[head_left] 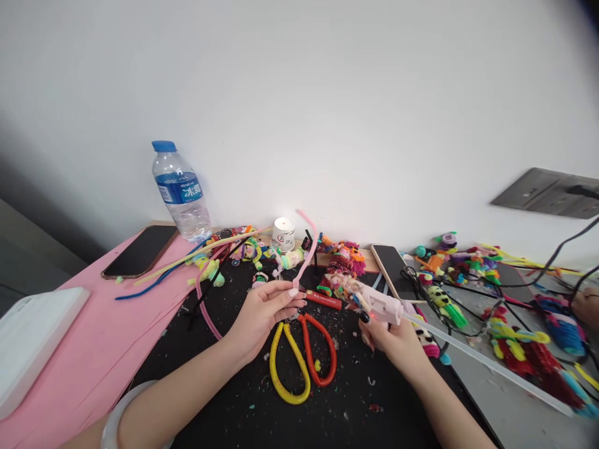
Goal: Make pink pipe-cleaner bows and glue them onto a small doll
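My left hand [271, 305] pinches a pink pipe cleaner [309, 249] between thumb and fingertips; its free end stands up and curves to the left. In my right hand [393, 340] is a pale pink hot glue gun [384, 305], with a long translucent glue stick [491, 358] jutting from its back. Its nozzle end is hard to make out against the colourful pipe cleaner dolls [346, 255] behind it. Below my left hand, scissors [292, 398] with one yellow and one red handle lie on the black mat [243, 405]. A red-handled tool [324, 300] lies just behind them.
A water bottle [180, 190], a dark phone [140, 251] and a white box [37, 340] stand or lie left. An upturned paper cup [283, 236] is by the wall. Another phone [390, 265], black cables [552, 271] and several dolls [444, 302] lie right. Another person's hand [587, 307] shows at the right edge.
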{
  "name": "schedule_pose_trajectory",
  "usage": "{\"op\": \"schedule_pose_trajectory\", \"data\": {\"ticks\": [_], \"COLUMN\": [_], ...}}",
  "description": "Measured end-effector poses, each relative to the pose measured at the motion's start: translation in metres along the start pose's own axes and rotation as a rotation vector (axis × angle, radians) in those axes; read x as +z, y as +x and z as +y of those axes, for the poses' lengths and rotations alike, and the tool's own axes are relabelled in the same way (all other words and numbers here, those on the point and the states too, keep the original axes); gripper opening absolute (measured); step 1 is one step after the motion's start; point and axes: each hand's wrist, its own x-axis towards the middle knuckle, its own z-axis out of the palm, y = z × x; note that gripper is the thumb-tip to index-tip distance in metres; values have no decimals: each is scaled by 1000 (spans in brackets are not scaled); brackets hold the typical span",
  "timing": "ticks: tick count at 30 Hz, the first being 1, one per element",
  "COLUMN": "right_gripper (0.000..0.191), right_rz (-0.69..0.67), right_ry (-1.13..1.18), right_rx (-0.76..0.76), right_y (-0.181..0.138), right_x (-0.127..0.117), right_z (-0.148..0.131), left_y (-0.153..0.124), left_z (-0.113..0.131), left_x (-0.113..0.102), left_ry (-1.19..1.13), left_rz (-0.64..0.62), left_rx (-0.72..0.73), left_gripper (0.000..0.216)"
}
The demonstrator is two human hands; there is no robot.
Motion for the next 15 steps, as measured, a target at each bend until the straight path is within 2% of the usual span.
{"op": "schedule_pose_trajectory", "data": {"ticks": [3, 7, 15], "right_gripper": [42, 47, 50], "right_rz": [-121, -218, -259], "right_ry": [178, 230, 279], "right_rx": [-13, -18, 35], "right_y": [-2, -3, -3], "right_x": [7, 14, 20], "right_z": [1, 0, 4], "left_y": [-1, -3, -6], "left_z": [0, -1, -2], "left_x": [1, 3, 6], "left_ry": [1, 9, 72], "left_rz": [-15, -35, -77], "left_rx": [-40, -74, -100], "left_gripper": [21, 20, 18]}}
